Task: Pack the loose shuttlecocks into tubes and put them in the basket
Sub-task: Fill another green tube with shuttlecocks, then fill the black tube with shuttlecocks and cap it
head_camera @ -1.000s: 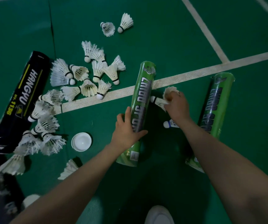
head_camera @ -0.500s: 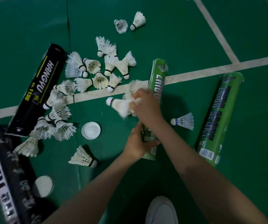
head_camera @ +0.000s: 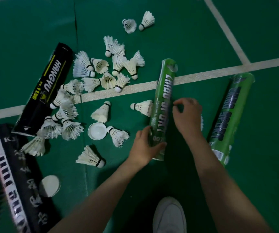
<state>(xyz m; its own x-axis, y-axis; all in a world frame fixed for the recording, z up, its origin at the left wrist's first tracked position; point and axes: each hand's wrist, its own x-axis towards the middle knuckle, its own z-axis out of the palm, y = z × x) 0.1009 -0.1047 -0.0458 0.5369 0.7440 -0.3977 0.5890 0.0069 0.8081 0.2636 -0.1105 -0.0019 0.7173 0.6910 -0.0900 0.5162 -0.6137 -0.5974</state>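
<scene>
My left hand [head_camera: 145,145] grips the near end of a green tube [head_camera: 163,98] that lies on the court floor. My right hand [head_camera: 187,115] hovers just right of that tube with its fingers curled, and nothing shows between the fingertips. White feathers of a shuttlecock [head_camera: 202,122] peek out from under its right edge. Two loose shuttlecocks [head_camera: 142,107] [head_camera: 101,112] lie just left of the tube. Several more are scattered in a pile [head_camera: 101,73] further left and up.
A second green tube [head_camera: 231,118] lies to the right. A black HANGYU tube [head_camera: 46,88] and a black-and-white tube [head_camera: 17,182] lie at the left. Two white caps [head_camera: 97,132] [head_camera: 50,185] rest on the floor. A white shoe [head_camera: 169,216] is at the bottom.
My right hand picked up shuttlecocks right of the tube, carried them left across it and let go; it is back at the tube's right side. My left hand slid down the tube.
</scene>
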